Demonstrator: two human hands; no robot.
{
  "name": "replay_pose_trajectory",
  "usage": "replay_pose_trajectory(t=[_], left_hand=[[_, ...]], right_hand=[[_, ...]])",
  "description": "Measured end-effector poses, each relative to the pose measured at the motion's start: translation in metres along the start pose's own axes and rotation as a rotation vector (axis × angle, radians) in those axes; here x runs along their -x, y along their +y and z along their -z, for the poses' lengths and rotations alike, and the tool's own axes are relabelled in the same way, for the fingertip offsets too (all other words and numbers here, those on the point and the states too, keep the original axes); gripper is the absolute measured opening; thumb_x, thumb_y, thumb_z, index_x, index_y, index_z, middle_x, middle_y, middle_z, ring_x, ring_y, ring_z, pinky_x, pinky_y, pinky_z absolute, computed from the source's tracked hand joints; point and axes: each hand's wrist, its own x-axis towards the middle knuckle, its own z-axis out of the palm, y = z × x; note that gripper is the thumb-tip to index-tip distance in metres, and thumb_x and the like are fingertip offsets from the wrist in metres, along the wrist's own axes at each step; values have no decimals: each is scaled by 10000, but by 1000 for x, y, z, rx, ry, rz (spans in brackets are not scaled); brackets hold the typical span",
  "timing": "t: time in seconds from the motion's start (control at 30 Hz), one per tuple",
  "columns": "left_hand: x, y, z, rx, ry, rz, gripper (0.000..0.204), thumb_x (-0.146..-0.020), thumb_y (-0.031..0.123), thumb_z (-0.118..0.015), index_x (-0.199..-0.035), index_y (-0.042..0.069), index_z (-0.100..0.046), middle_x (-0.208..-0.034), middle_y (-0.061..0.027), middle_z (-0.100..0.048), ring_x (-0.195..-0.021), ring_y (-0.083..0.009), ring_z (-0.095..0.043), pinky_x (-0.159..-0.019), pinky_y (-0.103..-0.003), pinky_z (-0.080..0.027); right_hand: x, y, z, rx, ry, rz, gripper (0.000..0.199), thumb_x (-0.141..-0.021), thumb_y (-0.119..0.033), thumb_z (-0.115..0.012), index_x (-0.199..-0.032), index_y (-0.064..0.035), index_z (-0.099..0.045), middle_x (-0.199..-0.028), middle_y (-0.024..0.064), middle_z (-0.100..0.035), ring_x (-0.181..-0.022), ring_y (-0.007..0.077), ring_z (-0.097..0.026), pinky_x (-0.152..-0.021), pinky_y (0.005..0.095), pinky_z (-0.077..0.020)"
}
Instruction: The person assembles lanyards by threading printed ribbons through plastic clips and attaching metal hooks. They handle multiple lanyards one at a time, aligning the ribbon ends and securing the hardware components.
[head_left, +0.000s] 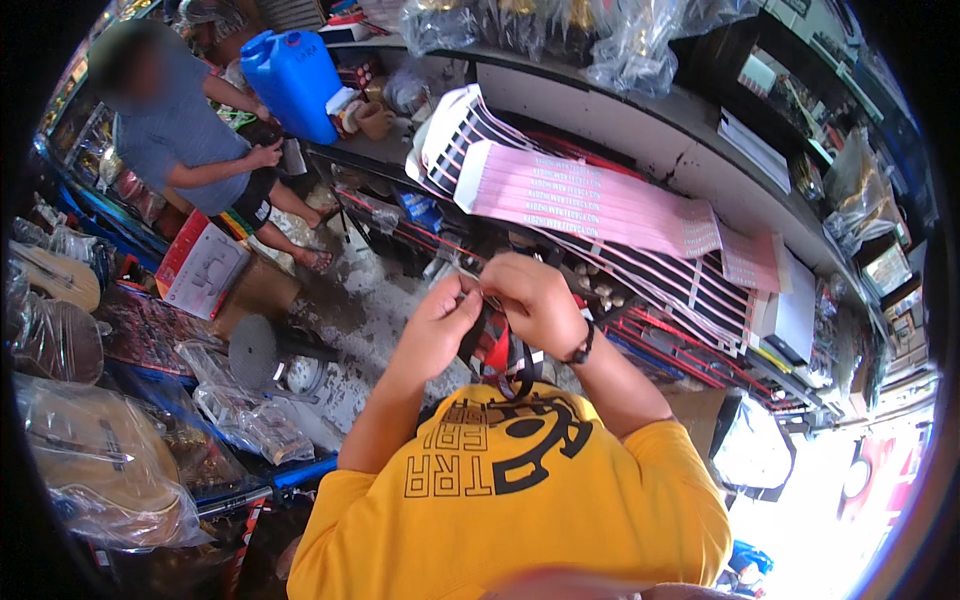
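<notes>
Together, left hand, right hand pinch strap, long axis hanging down.

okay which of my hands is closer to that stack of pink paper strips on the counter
Right. Your right hand is raised just below the near end of the pink strips. Your left hand sits beside it, lower and farther to the left of the stack; both pinch a dark strap.

Yellow short-sleeved shirt with black printed emblem and lettering on front; sleeves ending above elbows; forearms bare; black beaded bracelet at right wrist; left wrist bare.
</notes>
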Motion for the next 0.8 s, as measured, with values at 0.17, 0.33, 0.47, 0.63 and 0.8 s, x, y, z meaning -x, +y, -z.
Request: replay_pose_trajectory(t=[0.17,0.33,0.47,0.63,0.8], left_hand=[[-1,-1,1,-35,-34,-69,119,-997,170,-431,-987,56,-463,-756,6,-490,-578,-89,-572,-520,-239,-501],[-1,-6,-2,32,8,-108,133,-999,173,-433,-982,49,-477,-803,2,-510,-646,-83,-561,-593,-233,-496],[2,-10,-3,200,-12,-34,161,-1005,186,-428,-999,40,-495,-876,-8,-549,-752,-74,-563,-684,-234,-493],[-1,-11,-4,267,5,-59,160,-998,202,-439,-1037,60,-501,-927,-42,-591,-818,-113,-597,-736,-286,-515],[6,-5,-8,399,-49,-28,164,-1002,215,-425,-1043,68,-483,-1050,-133,-623,-832,-207,-654,-746,-346,-553]], right_hand=[[3,-3,-1,-45,36,-2,307,-631,112,-578,-905,-25,-593,-883,142,-610,-836,345,-607,-722,369,-496],[6,1,-5,-48,103,4,289,-649,119,-572,-901,-20,-593,-892,148,-609,-850,348,-610,-725,364,-499],[10,3,-13,-83,201,-23,283,-661,140,-557,-892,-18,-593,-924,141,-597,-828,326,-602,-682,341,-499],[11,3,-23,-183,358,-44,375,-635,232,-464,-896,-21,-557,-945,119,-576,-762,192,-558,-602,266,-461],[8,9,-22,-316,585,-97,451,-708,271,-328,-1007,-37,-467,-922,98,-530,-696,155,-607,-618,266,-509]])
